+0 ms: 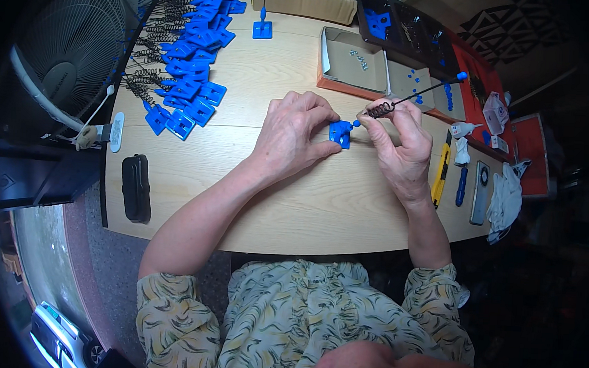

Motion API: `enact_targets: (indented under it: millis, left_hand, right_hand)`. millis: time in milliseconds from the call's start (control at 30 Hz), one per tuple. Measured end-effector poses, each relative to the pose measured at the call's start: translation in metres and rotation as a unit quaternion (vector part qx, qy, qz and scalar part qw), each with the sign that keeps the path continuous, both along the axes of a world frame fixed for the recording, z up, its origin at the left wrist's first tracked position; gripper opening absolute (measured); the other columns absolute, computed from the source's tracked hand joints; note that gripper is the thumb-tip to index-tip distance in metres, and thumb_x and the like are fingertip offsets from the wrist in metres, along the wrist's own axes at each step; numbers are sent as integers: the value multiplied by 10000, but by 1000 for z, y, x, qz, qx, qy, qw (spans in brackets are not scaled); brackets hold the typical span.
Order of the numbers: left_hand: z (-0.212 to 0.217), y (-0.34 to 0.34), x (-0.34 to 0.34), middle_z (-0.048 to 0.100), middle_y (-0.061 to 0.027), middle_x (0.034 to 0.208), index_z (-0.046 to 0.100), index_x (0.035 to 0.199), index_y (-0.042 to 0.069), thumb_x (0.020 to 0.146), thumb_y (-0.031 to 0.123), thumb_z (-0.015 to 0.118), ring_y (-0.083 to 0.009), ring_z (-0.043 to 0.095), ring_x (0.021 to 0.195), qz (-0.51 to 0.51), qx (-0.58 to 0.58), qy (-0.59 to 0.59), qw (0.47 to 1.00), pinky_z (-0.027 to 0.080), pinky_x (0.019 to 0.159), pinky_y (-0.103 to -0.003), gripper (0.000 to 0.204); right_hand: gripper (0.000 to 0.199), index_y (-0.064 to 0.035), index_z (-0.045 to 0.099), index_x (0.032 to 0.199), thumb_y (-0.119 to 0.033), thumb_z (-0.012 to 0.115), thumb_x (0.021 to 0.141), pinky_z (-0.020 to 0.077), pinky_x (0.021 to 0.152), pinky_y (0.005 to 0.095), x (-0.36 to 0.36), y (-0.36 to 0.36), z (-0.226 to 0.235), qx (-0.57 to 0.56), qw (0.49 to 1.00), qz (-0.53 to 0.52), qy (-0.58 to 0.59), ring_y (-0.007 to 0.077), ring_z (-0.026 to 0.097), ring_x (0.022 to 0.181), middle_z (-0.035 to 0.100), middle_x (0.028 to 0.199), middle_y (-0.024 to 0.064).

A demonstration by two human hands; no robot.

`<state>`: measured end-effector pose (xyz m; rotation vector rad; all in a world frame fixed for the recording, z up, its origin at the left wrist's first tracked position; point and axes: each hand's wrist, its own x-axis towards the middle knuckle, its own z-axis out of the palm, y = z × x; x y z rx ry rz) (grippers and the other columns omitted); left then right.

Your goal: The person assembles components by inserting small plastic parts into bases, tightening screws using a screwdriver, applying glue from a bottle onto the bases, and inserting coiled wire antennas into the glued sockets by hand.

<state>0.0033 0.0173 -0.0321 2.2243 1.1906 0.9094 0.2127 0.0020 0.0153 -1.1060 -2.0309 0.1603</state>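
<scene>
Left grip point(292, 134) is clamped on a blue clip point(339, 136), thumb and fingertips at its edges over the tabletop point(320, 209), seemingly to steady it; right grip point(406, 146), just right of the blue clip, is clamped on a dark wire coil point(381, 110), thumb against fingers, apparently to hold the blue bead point(356, 123) at its lower end close to the clip; whether bead and clip are joined, I cannot tell; the coil's straight stem slants beyond and right of the clip to a blue ball point(462, 77), perhaps free because the hold is low. Beyond and left of the clip, coil-bearing clips point(188, 78) overlap in a long row, probably to save room; beyond and right of it, a cardboard tray point(336, 58) holds small pale pieces point(359, 59), likely gathered for easy reach; right of it lies a yellow cutter point(441, 168); well left, a black case point(136, 188) sits, seemingly out of the hands' way.
</scene>
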Motion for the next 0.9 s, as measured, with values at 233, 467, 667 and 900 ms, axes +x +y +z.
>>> enact_targets:
  millis: [233,467,667,900]
  left_hand:
    - [0,0,0,658,-44,1101,738,1061,105,716,273,873,-261,594,1039,-3,-6,6,1000,442,929,-418,407]
    - [-1,0,0,659,-46,1101,737,1061,99,712,270,876,-262,594,1038,3,0,5,1000,443,926,-417,412]
    - [0,0,0,662,-47,1102,739,1060,104,711,263,874,-263,594,1046,3,-7,3,1000,443,937,-417,407]
    - [0,0,0,659,-45,1107,740,1078,120,711,264,873,-263,592,1057,1,-5,5,1000,438,948,-419,415]
  right_hand:
    - [167,-16,692,948,-72,803,836,473,888,399,0,-1,3,-3,1000,-13,12,291,631,928,708,894,80]
    - [163,-10,689,947,-63,798,839,482,872,396,-3,0,2,-1,1000,-4,13,295,626,922,705,900,89]
    - [170,-8,688,951,-71,800,840,494,851,390,-1,0,0,3,1000,-3,3,295,621,955,703,904,95]
    - [169,-9,696,982,-45,790,846,499,856,376,0,-3,5,-13,999,-14,30,265,624,960,718,936,87]
